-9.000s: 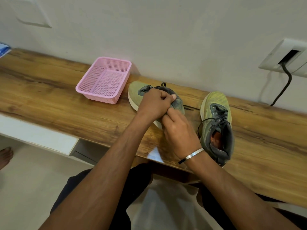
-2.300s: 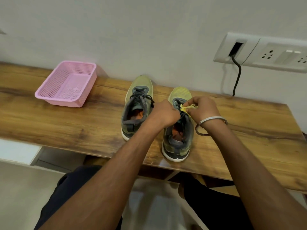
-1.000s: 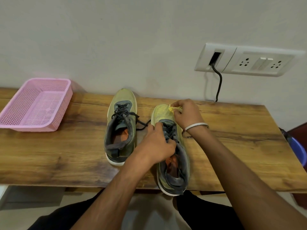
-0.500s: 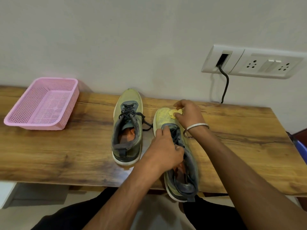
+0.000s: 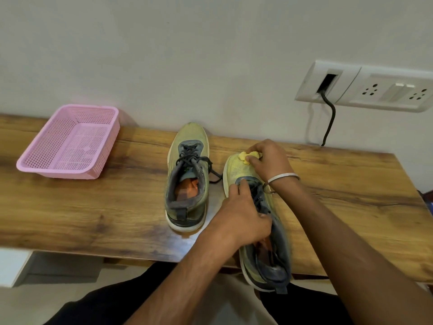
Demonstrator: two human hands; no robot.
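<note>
- The wooden surface [image 5: 70, 207] runs along a pale wall and carries everything here.
- A white socket panel [image 5: 375, 90] is fixed to the wall at the right, with a dark cable [image 5: 329, 123] dropping from it behind the surface.
- A pink mesh basket [image 5: 93, 108] sits at the left, well apart from the shoes.
- The left-side shoe [image 5: 187, 184], green and grey, stands alone with its toe toward the wall and its laces loose.
- The right-side shoe [image 5: 236, 167] lies just beside it, toe toward the wall, heel jutting past the near edge of the surface.
- The left hand [image 5: 243, 219] grips that shoe over the laces and collar, fingers curled round it.
- The right hand [image 5: 269, 160] pinches a wad of yellow cloth [image 5: 246, 157] and presses it onto the shoe's toe.
- A thin metal bracelet [image 5: 283, 177] circles the right wrist.
</note>
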